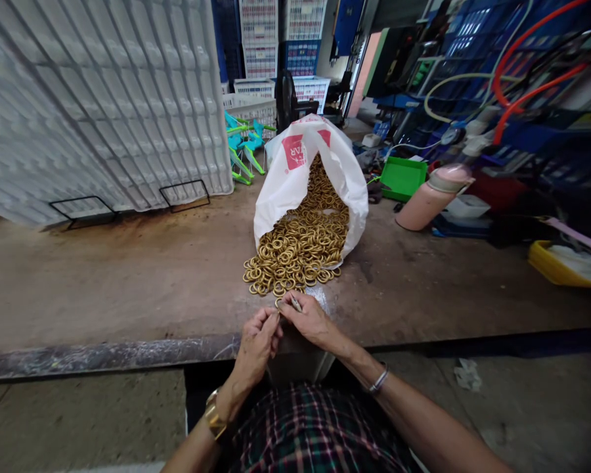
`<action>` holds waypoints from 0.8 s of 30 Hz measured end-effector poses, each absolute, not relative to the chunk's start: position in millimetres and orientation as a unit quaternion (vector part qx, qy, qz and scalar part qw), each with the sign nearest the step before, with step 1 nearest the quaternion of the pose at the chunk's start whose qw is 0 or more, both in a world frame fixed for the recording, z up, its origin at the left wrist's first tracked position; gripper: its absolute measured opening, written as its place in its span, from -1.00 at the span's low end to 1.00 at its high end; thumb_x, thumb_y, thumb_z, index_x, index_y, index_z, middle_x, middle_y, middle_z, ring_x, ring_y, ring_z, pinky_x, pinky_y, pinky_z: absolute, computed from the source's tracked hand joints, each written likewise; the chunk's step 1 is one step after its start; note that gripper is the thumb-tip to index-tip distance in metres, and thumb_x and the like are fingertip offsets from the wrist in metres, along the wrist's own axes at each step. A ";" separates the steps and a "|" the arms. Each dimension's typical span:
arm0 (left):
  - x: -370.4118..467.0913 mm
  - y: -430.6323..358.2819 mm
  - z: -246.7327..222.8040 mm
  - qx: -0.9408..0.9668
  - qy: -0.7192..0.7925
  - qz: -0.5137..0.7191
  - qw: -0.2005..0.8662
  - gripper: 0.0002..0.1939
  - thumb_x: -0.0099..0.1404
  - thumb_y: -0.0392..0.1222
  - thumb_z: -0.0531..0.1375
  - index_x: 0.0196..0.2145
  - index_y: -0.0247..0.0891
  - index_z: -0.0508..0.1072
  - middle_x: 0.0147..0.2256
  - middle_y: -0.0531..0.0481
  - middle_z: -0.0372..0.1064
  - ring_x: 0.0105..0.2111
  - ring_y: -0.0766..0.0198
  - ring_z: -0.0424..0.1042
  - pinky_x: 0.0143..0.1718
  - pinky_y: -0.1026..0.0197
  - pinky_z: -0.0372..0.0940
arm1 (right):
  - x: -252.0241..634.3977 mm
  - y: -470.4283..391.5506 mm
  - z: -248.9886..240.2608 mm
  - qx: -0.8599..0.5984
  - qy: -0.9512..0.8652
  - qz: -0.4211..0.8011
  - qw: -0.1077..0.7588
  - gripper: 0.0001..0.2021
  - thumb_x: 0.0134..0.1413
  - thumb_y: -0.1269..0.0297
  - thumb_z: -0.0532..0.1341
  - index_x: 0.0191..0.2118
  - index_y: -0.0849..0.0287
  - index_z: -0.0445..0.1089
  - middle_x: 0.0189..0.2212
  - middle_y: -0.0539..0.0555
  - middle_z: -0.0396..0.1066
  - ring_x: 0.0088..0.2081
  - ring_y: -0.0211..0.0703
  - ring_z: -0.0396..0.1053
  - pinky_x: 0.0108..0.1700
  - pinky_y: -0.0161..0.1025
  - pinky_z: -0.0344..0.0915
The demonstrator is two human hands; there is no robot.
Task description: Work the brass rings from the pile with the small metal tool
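My right hand [309,320] is closed around a small greyish pointed tool [296,303] whose exact kind is too small to tell. My left hand [260,338] meets it at the fingertips, thumb and fingers pinched together; what lies in the pinch is hidden. One brass-coloured ring [278,302] shows right at the joined fingertips. Just beyond both hands, a heap of brass-coloured rings [295,253] spills onto the table from the mouth of a white plastic sack [276,190] with red print, lying on its side.
Tall white ribbed trays [128,98] stand at the left of the brown table [128,282], with black wire stands [184,195] at their foot. To the right are a pink bottle [426,203], a green tray [404,179] and a yellow tray [561,268]. Stacked crates [303,59] fill the background.
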State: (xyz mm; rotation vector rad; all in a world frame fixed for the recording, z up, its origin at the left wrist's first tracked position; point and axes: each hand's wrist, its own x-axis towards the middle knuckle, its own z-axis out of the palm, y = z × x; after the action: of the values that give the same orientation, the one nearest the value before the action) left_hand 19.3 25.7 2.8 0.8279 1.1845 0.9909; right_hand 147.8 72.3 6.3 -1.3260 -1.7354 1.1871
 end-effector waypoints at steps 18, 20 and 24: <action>17.1 19.8 4.0 0.336 0.484 0.457 0.666 -0.71 0.16 0.04 0.12 -0.45 -0.25 0.25 -0.61 0.17 0.11 -0.68 0.49 0.00 -0.68 0.41 -0.11 | 152.8 61.2 1.7 -0.493 -0.789 0.307 0.200 -0.81 -0.08 0.51 0.00 -0.35 0.17 0.28 -0.51 -0.01 0.30 -0.46 -0.28 0.20 -0.40 -0.36 0.03; 16.9 19.5 2.0 0.346 0.491 0.459 0.655 -0.71 0.16 0.06 0.11 -0.44 -0.25 0.25 -0.62 0.18 0.08 -0.68 0.49 -0.02 -0.68 0.41 -0.12 | 153.7 58.4 1.4 -0.475 -0.818 0.280 0.162 -0.77 -0.16 0.54 0.01 -0.34 0.16 0.27 -0.52 -0.01 0.30 -0.47 -0.27 0.18 -0.41 -0.35 0.00; 17.1 19.3 1.2 0.376 0.501 0.448 0.638 -0.69 0.19 0.07 0.07 -0.44 -0.25 0.25 -0.64 0.19 0.04 -0.68 0.48 -0.02 -0.67 0.39 -0.11 | 152.9 57.4 1.6 -0.472 -0.835 0.248 0.134 -0.76 -0.18 0.53 -0.01 -0.33 0.18 0.26 -0.52 0.01 0.30 -0.51 -0.26 0.16 -0.44 -0.32 -0.05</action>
State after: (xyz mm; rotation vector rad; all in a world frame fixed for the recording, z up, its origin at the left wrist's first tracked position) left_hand 17.1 19.3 1.2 0.8588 1.1433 1.0228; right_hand 152.9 57.4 1.6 -1.3681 -2.4223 0.7184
